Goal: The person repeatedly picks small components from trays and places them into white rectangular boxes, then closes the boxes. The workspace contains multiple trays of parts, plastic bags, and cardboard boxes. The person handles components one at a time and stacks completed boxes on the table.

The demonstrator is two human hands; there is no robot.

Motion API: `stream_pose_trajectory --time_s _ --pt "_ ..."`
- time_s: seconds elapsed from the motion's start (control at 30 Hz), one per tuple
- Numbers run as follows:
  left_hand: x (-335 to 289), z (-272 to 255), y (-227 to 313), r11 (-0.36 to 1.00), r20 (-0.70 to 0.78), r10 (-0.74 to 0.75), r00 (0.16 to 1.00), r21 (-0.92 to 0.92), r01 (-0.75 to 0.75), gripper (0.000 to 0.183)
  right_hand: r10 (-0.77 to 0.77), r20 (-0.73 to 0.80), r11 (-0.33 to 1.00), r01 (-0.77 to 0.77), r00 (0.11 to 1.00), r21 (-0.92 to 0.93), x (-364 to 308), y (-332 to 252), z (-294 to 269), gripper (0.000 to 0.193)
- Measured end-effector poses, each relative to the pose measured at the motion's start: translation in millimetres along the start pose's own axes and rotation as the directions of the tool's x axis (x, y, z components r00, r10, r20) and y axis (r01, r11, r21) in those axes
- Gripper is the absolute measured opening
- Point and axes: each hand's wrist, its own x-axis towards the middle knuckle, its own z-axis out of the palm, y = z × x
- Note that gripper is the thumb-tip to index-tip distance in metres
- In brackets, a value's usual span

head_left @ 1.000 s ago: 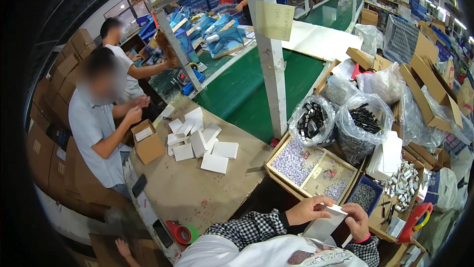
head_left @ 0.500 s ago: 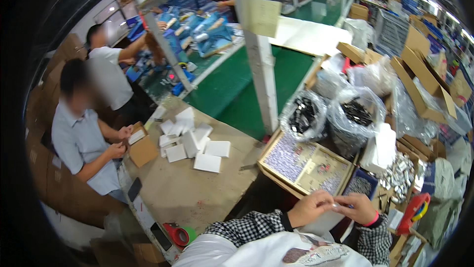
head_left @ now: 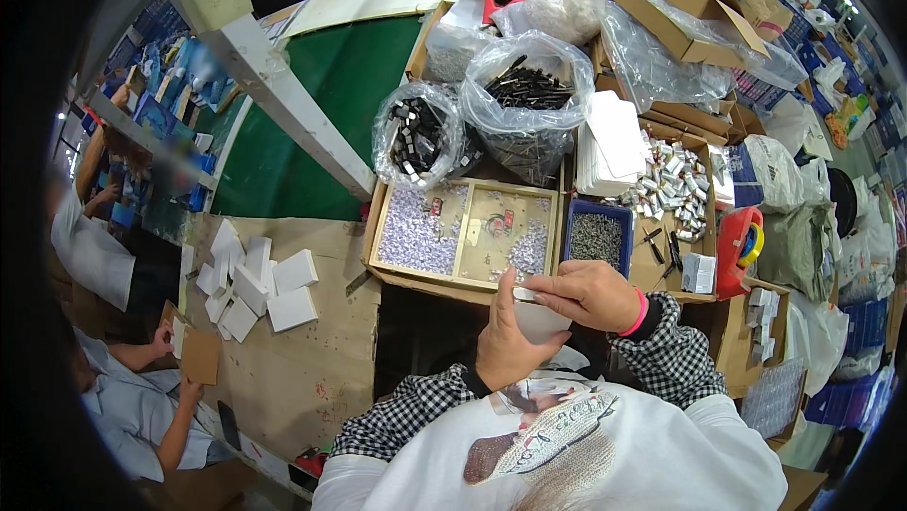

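Observation:
Close in front of my body, both hands are on a pale white flat piece (head_left: 540,321), and its exact kind is hard to make out. My left hand (head_left: 510,346) grips its left side, thumb and fingers around it. Over its top edge lies my right hand (head_left: 593,298), fingers bent and pressed on the upper corner. Just beyond the hands stands a wooden tray (head_left: 463,277) with two compartments of small pale purple parts. A blue bin (head_left: 597,238) of small metal parts is beside it, beyond my right hand.
Plastic bags of black parts (head_left: 529,88) stand behind the tray. White cards (head_left: 609,144), small silvery-white parts (head_left: 675,185) and a red tape dispenser (head_left: 737,251) lie to the right. White boxes (head_left: 253,286) sit left, near a co-worker holding a brown box (head_left: 200,356). A post (head_left: 293,100) rises left.
My view has swung to the right and down. The hands now hold the white piece more upright, the left hand wrapped on its side and the right over its top.

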Motion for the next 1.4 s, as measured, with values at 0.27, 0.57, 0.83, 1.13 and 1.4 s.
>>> stream_pose_trajectory --time_s 0.27,0.57,0.83,1.13,1.4 --pt "-10.2 2.4 -7.1 0.993 0.04 -0.045 0.998 -0.103 0.049 0.111 -0.004 0.028 0.998 0.002 1.0 0.07 -5.5 0.8 -1.6 0.02" --pt "-13.0 5.7 -24.1 0.857 -0.047 -0.103 0.994 -0.511 0.065 0.109 0.034 -0.001 0.996 -0.034 0.999 0.081 -4.9 2.8 0.5 0.022" --pt "-3.4 10.4 -0.3 0.997 -0.132 -0.079 0.988 0.003 0.08 0.111 0.171 0.007 0.974 -0.168 0.985 -0.154 16.1 -19.6 3.2 0.018" --pt "-3.5 8.6 -5.1 0.98 -0.158 -0.154 0.975 -0.151 0.13 0.102 -0.014 0.137 0.994 0.029 0.99 -0.105 19.5 -15.5 4.5 0.027" --pt "-9.2 -6.4 -32.7 0.941 -0.105 -0.019 0.994 -0.338 -0.018 0.056 0.08 0.026 0.985 -0.083 0.996 0.15 6.2 -4.7 16.0 0.029"
